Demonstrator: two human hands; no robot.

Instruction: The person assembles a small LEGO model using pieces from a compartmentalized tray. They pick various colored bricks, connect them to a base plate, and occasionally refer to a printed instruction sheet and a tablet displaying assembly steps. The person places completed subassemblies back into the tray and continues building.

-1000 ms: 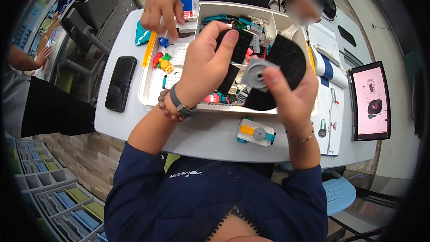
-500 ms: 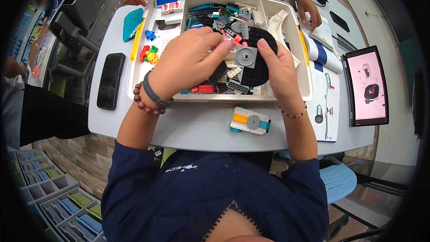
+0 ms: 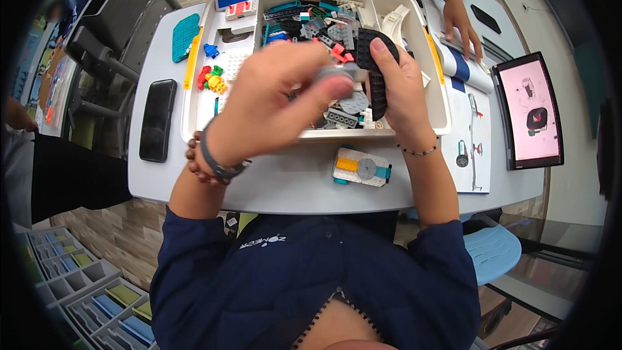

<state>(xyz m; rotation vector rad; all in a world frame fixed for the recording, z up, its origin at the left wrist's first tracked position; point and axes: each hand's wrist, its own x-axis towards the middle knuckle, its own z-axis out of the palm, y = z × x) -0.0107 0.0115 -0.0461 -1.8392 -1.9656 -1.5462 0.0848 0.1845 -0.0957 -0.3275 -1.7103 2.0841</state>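
Note:
My right hand (image 3: pixel 406 94) grips a black round studded plate (image 3: pixel 374 100), tilted so that its face turns toward my left hand. The thumb presses on its upper part. My left hand (image 3: pixel 275 94), smeared by motion, pinches a grey turntable piece (image 3: pixel 350 70) between thumb and fingers, close against the black plate. Whether the two pieces are joined or apart I cannot tell. Both hands are above a white bin (image 3: pixel 304 134) of mixed bricks. On the table in front of it lies a small white, yellow and teal brick vehicle (image 3: pixel 363 167) with a grey disc on top.
A black phone (image 3: pixel 158 120) and a teal plate (image 3: pixel 186 37) lie left of the bin. Small coloured figures (image 3: pixel 212 80) sit in its left compartment. At right are an open instruction booklet (image 3: pixel 476 149) and a tablet screen (image 3: pixel 530 113). Another person's hand (image 3: pixel 461 29) touches the booklet.
The black plate has tilted from nearly face-up to nearly edge-on. My left hand has closed in on the grey piece. Across the table, the other person's left-side hand has drawn back from the bin.

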